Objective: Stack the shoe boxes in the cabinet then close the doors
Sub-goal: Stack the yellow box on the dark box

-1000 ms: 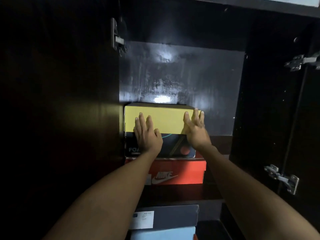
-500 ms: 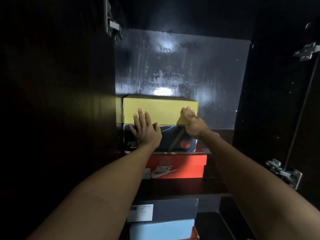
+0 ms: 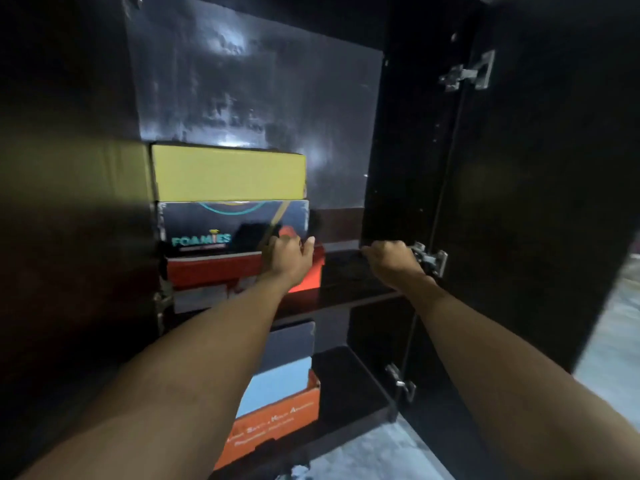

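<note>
Three shoe boxes are stacked on the upper shelf (image 3: 346, 299) against the cabinet's left wall: a yellow box (image 3: 228, 174) on top, a dark "FOAMIES" box (image 3: 201, 225) under it, and a red box (image 3: 207, 270) at the bottom. My left hand (image 3: 289, 256) hovers in front of the stack's lower right corner with loosely curled fingers and grips nothing that I can see. My right hand (image 3: 391, 259) is curled and empty. It is to the right of the stack, just left of a door hinge (image 3: 429, 258).
The right door (image 3: 536, 168) stands open, with metal hinges (image 3: 467, 74) along its inner edge. The left door (image 3: 69, 220) is a dark panel at the left. On the lower shelf lie a grey box (image 3: 294, 344), a light blue box (image 3: 277, 386) and an orange box (image 3: 277, 420).
Both hands have come off the front of the yellow and dark boxes and dropped lower, the right one moving right toward the hinge. The view has shifted right and down.
</note>
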